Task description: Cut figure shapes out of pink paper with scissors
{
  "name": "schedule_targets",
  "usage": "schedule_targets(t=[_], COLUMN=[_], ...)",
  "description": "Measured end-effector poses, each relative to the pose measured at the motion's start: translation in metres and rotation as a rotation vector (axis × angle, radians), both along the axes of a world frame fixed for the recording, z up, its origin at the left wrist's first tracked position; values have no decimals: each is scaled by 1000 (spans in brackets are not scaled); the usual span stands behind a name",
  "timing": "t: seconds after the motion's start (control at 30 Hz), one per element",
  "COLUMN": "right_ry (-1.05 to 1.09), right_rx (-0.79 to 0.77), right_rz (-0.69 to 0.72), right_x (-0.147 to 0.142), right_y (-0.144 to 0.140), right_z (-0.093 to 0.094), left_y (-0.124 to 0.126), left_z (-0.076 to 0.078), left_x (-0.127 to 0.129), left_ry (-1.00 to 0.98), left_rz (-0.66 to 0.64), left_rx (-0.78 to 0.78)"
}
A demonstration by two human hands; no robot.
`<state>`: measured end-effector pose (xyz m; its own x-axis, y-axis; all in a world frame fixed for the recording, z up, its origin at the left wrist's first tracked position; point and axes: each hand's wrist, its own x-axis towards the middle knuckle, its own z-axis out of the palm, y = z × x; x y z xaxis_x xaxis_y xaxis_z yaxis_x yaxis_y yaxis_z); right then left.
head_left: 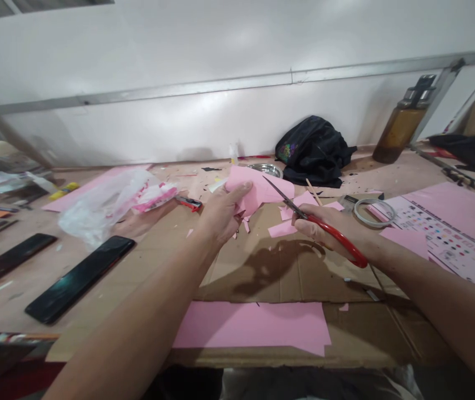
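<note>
Pinched between the thumb and fingers of my left hand (224,214) is a piece of pink paper (260,186), raised above the cardboard. My right hand (316,225) grips a pair of scissors with red handles (343,244). Their blades point up and left, overlapping the lower right part of the paper in view; whether they touch it I cannot tell. Pink offcuts (283,229) lie below and between the hands. A larger pink sheet (254,325) rests on the cardboard (237,280) near the front edge.
Two black phones (81,278) lie at left, near a clear plastic bag (104,208) and a red utility knife (189,203). Behind are a metal dish (276,171), a black cloth bag (316,153) and an amber bottle (401,128). A tape roll (374,214) and printed sheets (449,239) lie right.
</note>
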<state>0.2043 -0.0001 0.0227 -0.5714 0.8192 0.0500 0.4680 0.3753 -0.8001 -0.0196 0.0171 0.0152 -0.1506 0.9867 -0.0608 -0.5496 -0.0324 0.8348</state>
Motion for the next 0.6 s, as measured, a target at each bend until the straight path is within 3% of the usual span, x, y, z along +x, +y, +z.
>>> schedule_targets(t=[0.6], right_ry=[-99], right_rx=[10], right_rz=[28], right_x=[1], right_y=[2], right_z=[1], left_y=[1], left_z=[0], left_x=[0], left_ry=[44], left_rz=[0], left_rx=[12])
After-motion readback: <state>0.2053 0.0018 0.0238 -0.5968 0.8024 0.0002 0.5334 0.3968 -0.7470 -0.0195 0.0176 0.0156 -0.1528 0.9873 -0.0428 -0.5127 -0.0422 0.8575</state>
